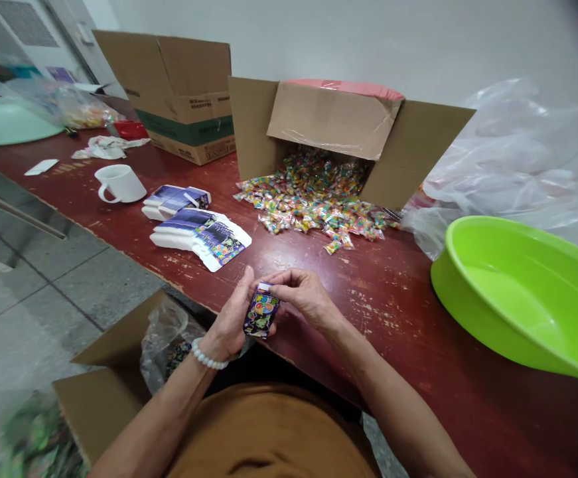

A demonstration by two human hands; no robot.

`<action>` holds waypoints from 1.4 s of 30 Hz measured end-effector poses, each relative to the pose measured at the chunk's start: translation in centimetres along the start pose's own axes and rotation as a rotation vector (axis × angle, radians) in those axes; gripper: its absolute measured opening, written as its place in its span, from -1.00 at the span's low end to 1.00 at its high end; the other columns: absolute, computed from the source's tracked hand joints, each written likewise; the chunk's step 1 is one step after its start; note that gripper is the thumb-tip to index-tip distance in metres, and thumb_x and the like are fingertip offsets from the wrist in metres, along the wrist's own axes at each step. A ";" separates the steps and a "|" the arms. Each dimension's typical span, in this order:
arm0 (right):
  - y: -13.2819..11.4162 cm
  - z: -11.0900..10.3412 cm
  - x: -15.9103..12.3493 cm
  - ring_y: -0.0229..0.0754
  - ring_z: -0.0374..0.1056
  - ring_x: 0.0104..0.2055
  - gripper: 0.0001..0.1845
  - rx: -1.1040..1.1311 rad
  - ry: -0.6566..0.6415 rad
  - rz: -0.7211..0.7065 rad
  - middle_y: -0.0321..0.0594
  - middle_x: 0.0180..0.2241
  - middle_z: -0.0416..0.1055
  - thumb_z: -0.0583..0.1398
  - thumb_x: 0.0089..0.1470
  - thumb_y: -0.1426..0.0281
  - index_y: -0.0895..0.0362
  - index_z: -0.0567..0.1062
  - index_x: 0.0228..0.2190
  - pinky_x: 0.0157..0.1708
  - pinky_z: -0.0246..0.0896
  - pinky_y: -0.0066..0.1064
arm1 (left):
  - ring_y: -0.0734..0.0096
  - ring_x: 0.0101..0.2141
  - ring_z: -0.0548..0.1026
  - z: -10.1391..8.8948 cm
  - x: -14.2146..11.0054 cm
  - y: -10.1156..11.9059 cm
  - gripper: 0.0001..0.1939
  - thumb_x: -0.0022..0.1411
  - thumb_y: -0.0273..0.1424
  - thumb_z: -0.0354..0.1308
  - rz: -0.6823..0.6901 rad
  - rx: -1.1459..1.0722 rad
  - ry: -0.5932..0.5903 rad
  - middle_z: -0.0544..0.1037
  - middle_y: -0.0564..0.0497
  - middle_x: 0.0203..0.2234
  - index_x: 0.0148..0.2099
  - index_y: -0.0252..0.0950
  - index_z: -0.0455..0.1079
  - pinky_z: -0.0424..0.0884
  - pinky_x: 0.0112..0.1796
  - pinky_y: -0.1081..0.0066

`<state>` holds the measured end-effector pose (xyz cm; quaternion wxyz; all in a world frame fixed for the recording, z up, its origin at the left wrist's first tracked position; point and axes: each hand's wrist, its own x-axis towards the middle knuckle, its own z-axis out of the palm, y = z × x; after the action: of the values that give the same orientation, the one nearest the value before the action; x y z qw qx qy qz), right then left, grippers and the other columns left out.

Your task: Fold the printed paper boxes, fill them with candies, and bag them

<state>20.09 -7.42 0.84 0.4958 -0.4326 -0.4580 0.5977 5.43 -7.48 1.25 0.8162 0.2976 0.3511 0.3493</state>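
A small purple printed candy box (pixel 261 312) with a white flap at its top is held over the table's front edge. My left hand (pixel 231 318), with a beaded bracelet on the wrist, closes round its left side. The fingers of my right hand (pixel 303 295) pinch the box at its top flap. Left of my hands lies a stack of flattened purple-and-white boxes (pixel 223 242), with another stack (pixel 166 199) behind it. Beyond my hands, many wrapped candies (pixel 318 192) spill from a cardboard box (pixel 338 123) tipped onto its side.
A green basin (pixel 472 292) stands at the right, before clear plastic bags (pixel 507 153). On the left are a white mug (pixel 122 184), a crumpled cloth (pixel 107 147) and a tall carton (pixel 184 99). An open carton (pixel 104 392) with a plastic liner sits below the table edge.
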 end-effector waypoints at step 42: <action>7.7 -1.7 0.4 0.07 0.29 0.05 -0.65 -1.066 -0.009 -0.467 0.02 0.00 0.39 0.22 0.13 0.34 0.12 0.42 -0.03 0.02 0.23 0.00 | -0.15 -0.06 0.33 -9.4 5.6 6.1 -0.50 0.27 -0.08 0.06 0.399 2.066 0.859 0.41 -0.32 -0.02 0.12 -0.29 0.39 0.24 -0.19 0.12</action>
<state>20.21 -7.53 -7.06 0.3265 -0.5075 -0.7809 0.1613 -1.24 2.66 -1.71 -0.0779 0.7344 0.6683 0.0893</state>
